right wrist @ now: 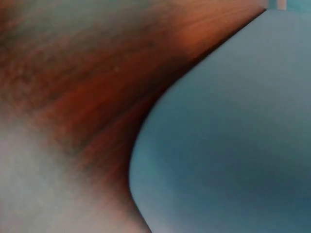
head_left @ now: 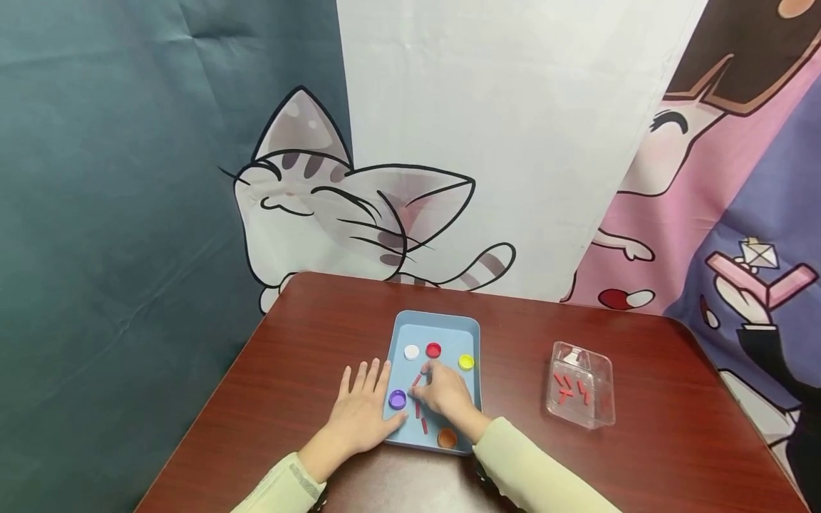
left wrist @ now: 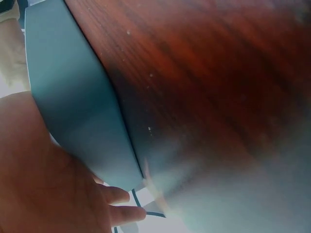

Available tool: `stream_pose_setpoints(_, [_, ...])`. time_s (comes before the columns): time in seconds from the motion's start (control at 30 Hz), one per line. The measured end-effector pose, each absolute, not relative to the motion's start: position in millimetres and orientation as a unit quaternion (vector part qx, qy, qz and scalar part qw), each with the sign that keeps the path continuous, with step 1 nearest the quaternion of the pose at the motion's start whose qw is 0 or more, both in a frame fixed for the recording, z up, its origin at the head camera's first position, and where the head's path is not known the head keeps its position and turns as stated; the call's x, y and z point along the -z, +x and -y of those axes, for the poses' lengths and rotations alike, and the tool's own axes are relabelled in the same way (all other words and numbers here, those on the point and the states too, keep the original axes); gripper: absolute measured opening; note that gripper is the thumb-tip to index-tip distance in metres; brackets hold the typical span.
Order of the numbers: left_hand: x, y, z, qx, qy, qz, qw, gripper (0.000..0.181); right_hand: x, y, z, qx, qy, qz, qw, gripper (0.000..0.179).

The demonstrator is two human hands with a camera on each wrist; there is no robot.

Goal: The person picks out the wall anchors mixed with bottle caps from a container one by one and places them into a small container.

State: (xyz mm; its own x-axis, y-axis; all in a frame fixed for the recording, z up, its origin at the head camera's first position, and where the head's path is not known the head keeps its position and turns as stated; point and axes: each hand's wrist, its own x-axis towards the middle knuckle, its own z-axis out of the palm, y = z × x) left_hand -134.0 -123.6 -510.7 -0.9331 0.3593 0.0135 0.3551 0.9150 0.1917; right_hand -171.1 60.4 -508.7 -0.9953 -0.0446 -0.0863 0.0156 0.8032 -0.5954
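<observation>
Seeing left hand [head_left: 360, 413] splayed at left edge of blue tray [head_left: 442, 330] on worktop [head_left: 288, 356], right hand [head_left: 447, 390] at red stick [head_left: 417, 380] inside tray, can't tell whether pinching.

On the table [head_left: 308, 328] we find a tray [head_left: 442, 329], 5 caps [head_left: 433, 350] inside at 11, 12, 2, 5 and 8 o'clock, sticks [head_left: 424, 426] from its middle toward 6, the left hand [head_left: 360, 417] at its 8 o'clock edge, the right hand [head_left: 448, 392] over its middle, and well off at 3 o'clock a box [head_left: 601, 392] holding more sticks [head_left: 565, 393].
</observation>
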Motion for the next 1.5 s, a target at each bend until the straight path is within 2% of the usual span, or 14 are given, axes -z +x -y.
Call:
stream_pose_setpoints(0.23, [508,-137,123,-0.086,0.177,-0.98,0.012,0.093,509,-175,-56,0.281,-0.034,-0.958,0.035,0.038])
stream_pose_setpoints(0.97, [509,-136,124,-0.094,0.183,-0.979,0.012,0.093,512,-178,-51,0.246,-0.01,-0.969,0.035,0.028])
stream_pose_setpoints(1.23, [509,-138,121,-0.1,0.186,-0.977,0.015,0.093,493,-184,-62,0.216,-0.04,-0.974,0.054,0.023])
stream_pose_setpoints(1.5, [508,-134,123,-0.1,0.182,-0.978,0.012,0.093,487,-171,-82,0.286,-0.087,-0.952,0.059,0.017])
